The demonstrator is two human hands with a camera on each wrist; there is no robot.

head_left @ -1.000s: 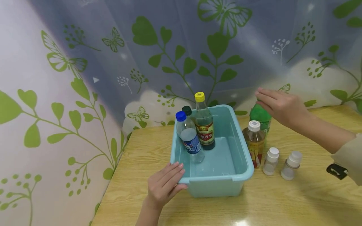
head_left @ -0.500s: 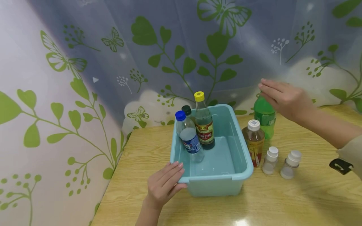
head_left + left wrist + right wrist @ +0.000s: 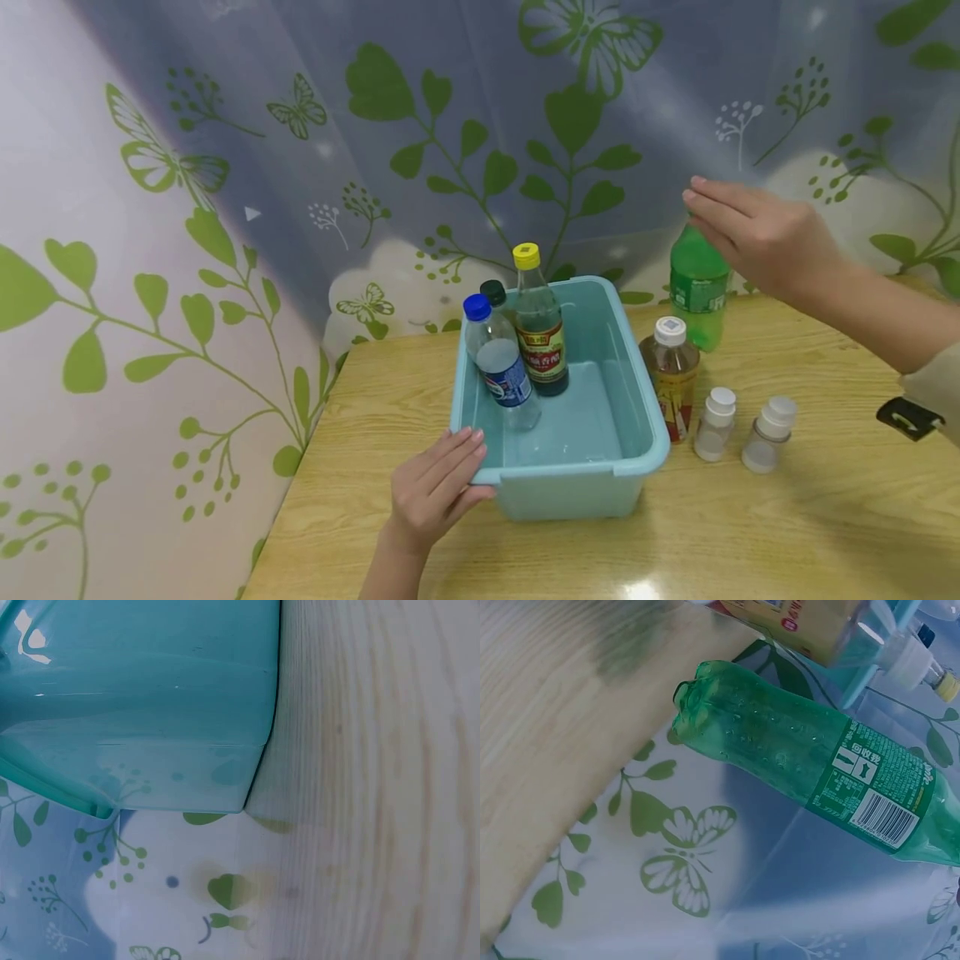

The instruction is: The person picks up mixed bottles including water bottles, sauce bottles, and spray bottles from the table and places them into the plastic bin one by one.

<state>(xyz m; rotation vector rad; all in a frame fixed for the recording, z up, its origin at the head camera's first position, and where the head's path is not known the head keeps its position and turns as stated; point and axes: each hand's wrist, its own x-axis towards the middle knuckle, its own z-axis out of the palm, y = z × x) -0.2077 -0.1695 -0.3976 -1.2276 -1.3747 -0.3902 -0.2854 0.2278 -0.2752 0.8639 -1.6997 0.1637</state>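
Observation:
In the head view my right hand grips a green plastic soda bottle by its top; the cap is hidden behind the fingers. The bottle hangs upright above the table, right of a light blue basin. In the right wrist view, the bottle's green label and base show. My left hand holds the basin's near left corner, fingers over the rim and thumb outside. Inside the basin stand a blue-capped Pepsi bottle, a yellow-capped vinegar bottle and a dark-capped bottle, partly hidden behind them.
Right of the basin stand a brown drink bottle with a white cap and two small clear bottles with white lids. All rest on a wooden table. A patterned curtain hangs close behind the table.
My right hand has raised the green soda bottle, first shifting it slightly right. The left hand and the basin have stayed in place.

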